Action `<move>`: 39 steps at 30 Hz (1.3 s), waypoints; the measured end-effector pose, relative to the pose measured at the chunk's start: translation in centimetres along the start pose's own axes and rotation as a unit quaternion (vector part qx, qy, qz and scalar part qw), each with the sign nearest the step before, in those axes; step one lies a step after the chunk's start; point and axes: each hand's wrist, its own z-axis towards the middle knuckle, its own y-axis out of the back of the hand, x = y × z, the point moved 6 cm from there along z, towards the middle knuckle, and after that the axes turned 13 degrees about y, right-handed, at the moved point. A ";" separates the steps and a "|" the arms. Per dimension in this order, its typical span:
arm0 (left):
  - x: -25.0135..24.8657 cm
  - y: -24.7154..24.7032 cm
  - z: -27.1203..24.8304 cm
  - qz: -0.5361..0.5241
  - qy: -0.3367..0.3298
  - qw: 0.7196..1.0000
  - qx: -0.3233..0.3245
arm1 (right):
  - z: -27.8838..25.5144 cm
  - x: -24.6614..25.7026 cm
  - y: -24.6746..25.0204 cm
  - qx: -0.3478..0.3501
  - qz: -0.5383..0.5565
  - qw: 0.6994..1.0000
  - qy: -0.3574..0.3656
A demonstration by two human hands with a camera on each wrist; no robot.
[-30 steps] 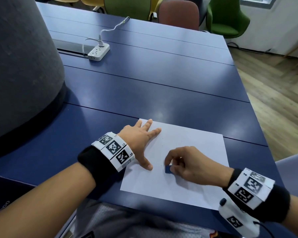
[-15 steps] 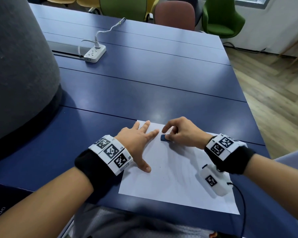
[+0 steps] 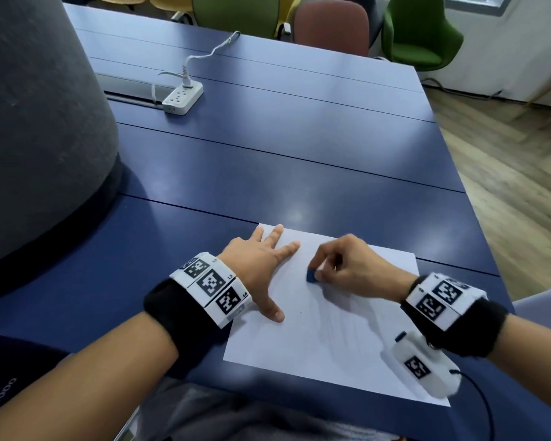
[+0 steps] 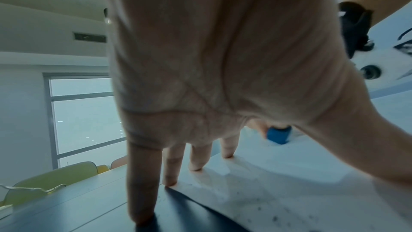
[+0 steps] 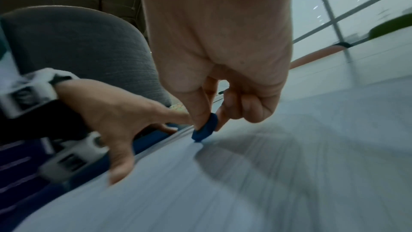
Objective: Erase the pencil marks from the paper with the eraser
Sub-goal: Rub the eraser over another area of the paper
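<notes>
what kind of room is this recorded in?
Probably an office meeting room: a long blue table with a power strip on it, coloured chairs along the far side, and a large window.

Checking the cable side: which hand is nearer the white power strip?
Left. The left hand lies flat on the paper's near-left edge, below the power strip; the right hand sits farther right.

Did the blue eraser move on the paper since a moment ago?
Yes. The eraser, pinched by the right hand, has slid back toward the person from near the paper's far edge, away from the left hand's fingertips.
</notes>
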 end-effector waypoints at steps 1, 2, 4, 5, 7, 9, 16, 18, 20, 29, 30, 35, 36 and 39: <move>0.0 0.0 0.0 -0.001 0.000 1.000 0.002 | -0.5 0.4 -0.6 0.031 -0.003 0.999 0.006; 0.0 0.0 0.0 -0.002 0.001 1.000 0.005 | -0.7 0.6 -0.9 0.053 -0.010 0.999 0.005; -0.1 0.0 0.0 -0.001 0.000 1.000 0.006 | 0.1 0.1 0.1 0.035 -0.025 0.999 -0.005; 0.0 0.0 0.0 0.000 0.000 1.000 0.006 | 0.9 -0.4 1.0 0.003 -0.026 1.000 -0.011; 0.1 0.0 0.0 -0.001 -0.002 1.000 0.005 | 1.9 -1.4 2.3 -0.054 -0.003 0.998 -0.027; 0.1 0.0 0.0 -0.003 -0.001 1.000 0.003 | 1.7 -1.6 2.1 -0.054 0.025 0.998 -0.033; 0.0 -0.1 0.1 -0.003 0.000 1.000 0.003 | 1.9 -1.7 1.3 -0.014 -0.003 0.999 -0.042; 0.1 -0.1 0.1 -0.002 -0.001 1.000 0.002 | 2.9 -2.3 2.4 -0.065 0.009 0.997 -0.050; 0.1 -0.1 0.0 -0.003 -0.001 1.000 0.003 | 2.7 -2.1 2.4 -0.075 0.013 0.996 -0.045; 0.1 -0.2 0.1 -0.002 0.001 1.000 0.008 | 1.2 -1.0 1.2 -0.039 0.019 0.999 -0.030; 0.1 -0.2 0.1 -0.003 0.001 1.000 0.008 | 0.7 -0.6 1.0 -0.038 0.028 0.999 -0.023; 0.1 -0.3 0.1 -0.004 -0.001 1.000 0.009 | -1.8 1.1 -1.5 0.061 0.007 0.998 0.014; 0.1 -0.3 0.1 -0.004 -0.001 1.000 0.008 | -1.4 0.8 -1.1 0.048 0.005 0.999 0.009; 0.1 -0.3 0.2 -0.002 -0.001 1.000 0.006 | -0.8 0.0 -0.2 -0.007 0.015 1.000 -0.005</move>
